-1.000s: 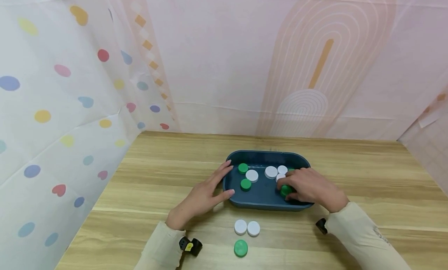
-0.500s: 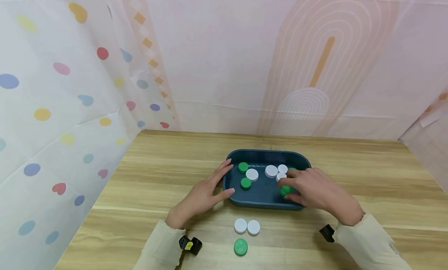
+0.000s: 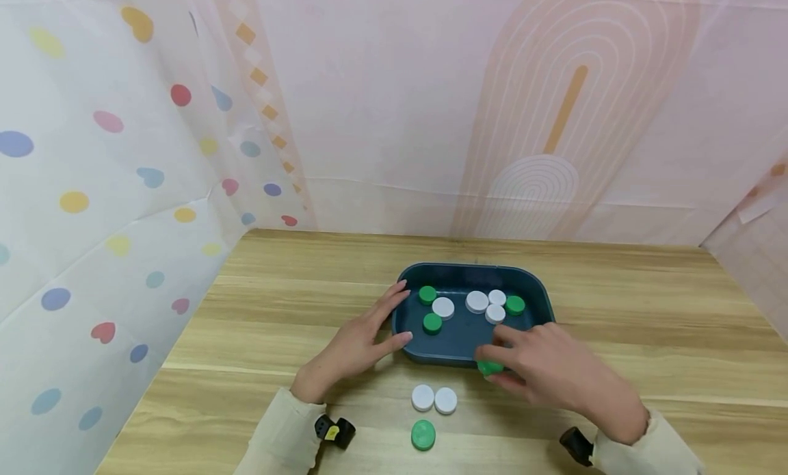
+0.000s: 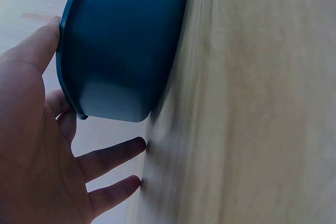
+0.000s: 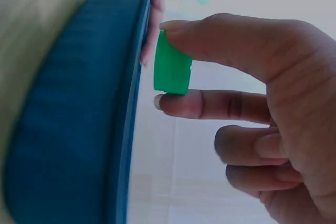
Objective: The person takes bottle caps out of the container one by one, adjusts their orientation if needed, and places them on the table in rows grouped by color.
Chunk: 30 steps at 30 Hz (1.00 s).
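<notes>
My right hand pinches a green bottle cap between thumb and index finger, above the near rim of a dark blue tray. In the right wrist view the cap stands on edge between the fingertips, its other fingers curled beneath. At the tray's left end, my left hand rests against the rim with fingers spread and nearly straight; the left wrist view has the thumb touching the tray's edge. Inside the tray lie several white caps and green caps.
On the wooden table, in front of the tray, two white caps sit side by side with one green cap nearer me. A patterned cloth hangs behind the table.
My right hand has taken a green cap from the tray's right part, lifted it and brought it toward me over the near rim. Another green cap there is uncovered. The left hand stays still.
</notes>
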Each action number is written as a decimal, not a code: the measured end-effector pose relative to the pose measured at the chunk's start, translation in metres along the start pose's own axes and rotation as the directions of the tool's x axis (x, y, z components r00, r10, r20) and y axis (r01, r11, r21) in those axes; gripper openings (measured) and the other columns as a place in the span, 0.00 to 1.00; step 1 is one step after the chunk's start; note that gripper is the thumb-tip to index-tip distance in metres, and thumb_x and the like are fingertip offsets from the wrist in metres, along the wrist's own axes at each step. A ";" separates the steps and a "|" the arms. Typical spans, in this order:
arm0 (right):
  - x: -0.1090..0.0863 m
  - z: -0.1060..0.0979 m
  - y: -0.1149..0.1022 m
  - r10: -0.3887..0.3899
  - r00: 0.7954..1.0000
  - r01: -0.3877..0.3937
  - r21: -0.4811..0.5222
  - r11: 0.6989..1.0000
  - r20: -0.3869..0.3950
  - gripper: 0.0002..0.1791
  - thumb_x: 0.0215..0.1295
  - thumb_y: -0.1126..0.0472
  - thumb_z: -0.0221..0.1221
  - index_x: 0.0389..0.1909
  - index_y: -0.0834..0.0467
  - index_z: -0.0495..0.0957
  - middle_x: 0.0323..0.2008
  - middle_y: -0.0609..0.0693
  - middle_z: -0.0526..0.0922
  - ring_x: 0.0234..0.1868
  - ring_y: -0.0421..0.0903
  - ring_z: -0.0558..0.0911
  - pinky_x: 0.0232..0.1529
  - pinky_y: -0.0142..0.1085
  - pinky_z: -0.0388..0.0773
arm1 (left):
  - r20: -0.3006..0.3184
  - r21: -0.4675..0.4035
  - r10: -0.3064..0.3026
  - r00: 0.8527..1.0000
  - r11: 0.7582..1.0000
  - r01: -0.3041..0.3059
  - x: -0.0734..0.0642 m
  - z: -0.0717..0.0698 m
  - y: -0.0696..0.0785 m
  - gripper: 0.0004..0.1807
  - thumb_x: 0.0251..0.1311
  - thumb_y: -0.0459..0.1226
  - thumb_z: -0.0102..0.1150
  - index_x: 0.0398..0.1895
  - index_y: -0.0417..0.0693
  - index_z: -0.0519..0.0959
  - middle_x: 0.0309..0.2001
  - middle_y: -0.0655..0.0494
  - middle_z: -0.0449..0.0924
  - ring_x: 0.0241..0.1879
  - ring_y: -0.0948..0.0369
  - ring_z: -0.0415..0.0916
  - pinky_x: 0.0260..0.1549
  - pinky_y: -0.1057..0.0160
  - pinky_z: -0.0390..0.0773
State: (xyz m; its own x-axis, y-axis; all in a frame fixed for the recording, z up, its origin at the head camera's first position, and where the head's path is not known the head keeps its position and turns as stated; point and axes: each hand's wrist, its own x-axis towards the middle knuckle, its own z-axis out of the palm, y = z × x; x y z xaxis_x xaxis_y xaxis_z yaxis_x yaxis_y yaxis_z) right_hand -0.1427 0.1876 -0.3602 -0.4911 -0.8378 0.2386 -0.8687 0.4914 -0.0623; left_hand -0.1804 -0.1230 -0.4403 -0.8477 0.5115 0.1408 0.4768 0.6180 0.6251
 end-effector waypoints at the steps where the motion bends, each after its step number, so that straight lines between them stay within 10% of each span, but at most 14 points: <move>1: 0.000 0.001 -0.002 -0.002 1.000 0.002 0.017 1.000 0.014 0.13 0.56 0.54 0.68 0.43 0.45 0.80 0.28 0.39 0.70 0.16 0.30 0.59 0.17 0.21 0.56 | 0.000 0.000 0.000 1.000 1.000 0.000 0.000 0.000 0.000 0.37 0.67 0.55 0.50 0.76 0.59 0.51 0.75 0.73 0.38 0.70 0.56 0.54 0.57 0.47 0.68; 30: -0.003 0.042 -0.038 -0.084 0.978 0.038 0.228 0.973 0.193 0.11 0.67 0.46 0.58 0.48 0.41 0.78 0.31 0.32 0.70 0.25 0.29 0.65 0.28 0.22 0.60 | -0.014 0.015 -0.010 1.000 1.000 0.010 0.000 0.001 0.000 0.38 0.67 0.57 0.49 0.76 0.60 0.51 0.75 0.70 0.39 0.70 0.56 0.53 0.58 0.45 0.67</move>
State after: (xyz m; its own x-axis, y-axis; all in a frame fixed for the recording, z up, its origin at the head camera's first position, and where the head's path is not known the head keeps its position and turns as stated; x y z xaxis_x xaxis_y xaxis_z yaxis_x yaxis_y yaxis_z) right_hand -0.1108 0.1613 -0.3990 -0.4198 -0.9062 0.0517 -0.8788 0.3916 -0.2726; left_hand -0.1805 -0.1225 -0.4416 -0.8555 0.4971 0.1449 0.4714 0.6319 0.6152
